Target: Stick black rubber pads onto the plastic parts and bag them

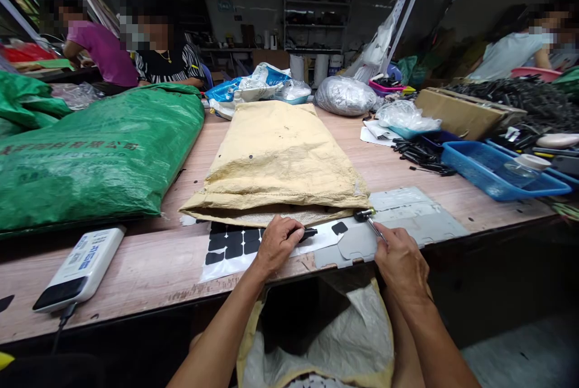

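A head-worn camera looks forward and slightly down across the near table [158,267].

There are two tan sacks [280,152] and one hammer-like tool [364,215].

The left hand [279,244] hides part of the black piece [309,235]. The left edge cuts off the green sack [104,162].

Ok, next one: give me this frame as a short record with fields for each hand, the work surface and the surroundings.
Left hand: holds a small black part
Right hand: grips a metal tool with a dark head
Under left hand: white sheet with black patches
Table: yellow sack, green sack, blue tray
Below table edge: open sack
Background: three people
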`<action>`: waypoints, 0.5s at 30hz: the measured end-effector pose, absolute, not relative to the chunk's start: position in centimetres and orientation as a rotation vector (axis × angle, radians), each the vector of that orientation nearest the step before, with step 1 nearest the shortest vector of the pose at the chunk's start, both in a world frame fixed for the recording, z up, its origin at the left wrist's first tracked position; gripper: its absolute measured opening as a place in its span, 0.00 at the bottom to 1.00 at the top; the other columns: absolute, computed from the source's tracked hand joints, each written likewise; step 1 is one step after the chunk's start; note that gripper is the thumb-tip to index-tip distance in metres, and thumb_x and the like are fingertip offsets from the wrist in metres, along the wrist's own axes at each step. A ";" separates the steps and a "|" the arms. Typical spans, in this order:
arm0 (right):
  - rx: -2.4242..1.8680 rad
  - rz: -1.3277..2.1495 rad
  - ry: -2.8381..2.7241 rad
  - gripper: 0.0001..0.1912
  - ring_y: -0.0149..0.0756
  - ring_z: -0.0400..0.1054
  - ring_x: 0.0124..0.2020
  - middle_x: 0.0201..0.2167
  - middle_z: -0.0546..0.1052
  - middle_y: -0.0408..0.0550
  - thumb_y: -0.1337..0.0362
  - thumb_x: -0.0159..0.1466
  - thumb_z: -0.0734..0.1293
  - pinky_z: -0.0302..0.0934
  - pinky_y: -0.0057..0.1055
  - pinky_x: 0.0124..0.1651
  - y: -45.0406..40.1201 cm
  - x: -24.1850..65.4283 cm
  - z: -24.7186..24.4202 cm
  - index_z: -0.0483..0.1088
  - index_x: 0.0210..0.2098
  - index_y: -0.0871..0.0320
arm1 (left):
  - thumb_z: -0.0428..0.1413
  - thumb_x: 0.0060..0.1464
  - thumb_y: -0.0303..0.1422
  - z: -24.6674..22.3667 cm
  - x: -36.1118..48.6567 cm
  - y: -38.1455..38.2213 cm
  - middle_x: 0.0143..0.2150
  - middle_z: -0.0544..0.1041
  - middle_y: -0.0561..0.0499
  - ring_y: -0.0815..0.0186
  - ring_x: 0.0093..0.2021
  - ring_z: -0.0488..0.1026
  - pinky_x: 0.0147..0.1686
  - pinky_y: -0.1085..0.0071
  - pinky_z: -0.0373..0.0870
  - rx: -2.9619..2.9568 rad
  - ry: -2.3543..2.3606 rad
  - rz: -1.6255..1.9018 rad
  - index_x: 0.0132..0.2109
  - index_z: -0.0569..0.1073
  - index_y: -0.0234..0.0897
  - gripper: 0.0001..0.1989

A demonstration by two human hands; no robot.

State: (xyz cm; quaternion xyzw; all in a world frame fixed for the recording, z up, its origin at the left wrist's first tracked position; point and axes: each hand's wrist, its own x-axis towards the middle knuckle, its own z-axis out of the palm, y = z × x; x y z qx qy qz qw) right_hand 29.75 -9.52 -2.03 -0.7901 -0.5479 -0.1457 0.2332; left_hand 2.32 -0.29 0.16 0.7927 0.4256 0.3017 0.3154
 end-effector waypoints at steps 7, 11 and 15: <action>-2.152 -0.450 -1.451 0.19 0.37 0.64 0.37 0.39 0.74 0.47 0.70 0.66 0.63 0.54 0.33 0.38 -9.0 29.4 -2.3 0.77 0.53 0.52 | 0.47 0.68 0.38 -0.1 2.5 -0.2 0.39 0.79 0.51 0.60 0.42 0.68 0.46 0.64 0.61 2.147 1.133 0.776 0.39 0.78 0.40 0.16; -2.144 -0.497 -1.475 0.20 0.38 0.64 0.38 0.39 0.74 0.47 0.71 0.66 0.63 0.55 0.32 0.39 -9.1 29.1 -2.3 0.76 0.54 0.53 | 0.45 0.69 0.38 0.0 2.5 0.0 0.37 0.77 0.50 0.60 0.41 0.67 0.45 0.63 0.61 2.202 1.150 0.735 0.37 0.77 0.39 0.18; -2.108 -0.497 -1.502 0.21 0.39 0.65 0.38 0.38 0.74 0.48 0.71 0.66 0.62 0.56 0.33 0.40 -9.1 29.0 -2.2 0.75 0.55 0.53 | 0.45 0.70 0.39 1.2 2.2 -1.7 0.35 0.75 0.50 0.61 0.40 0.67 0.44 0.64 0.61 2.267 1.070 0.663 0.36 0.75 0.39 0.18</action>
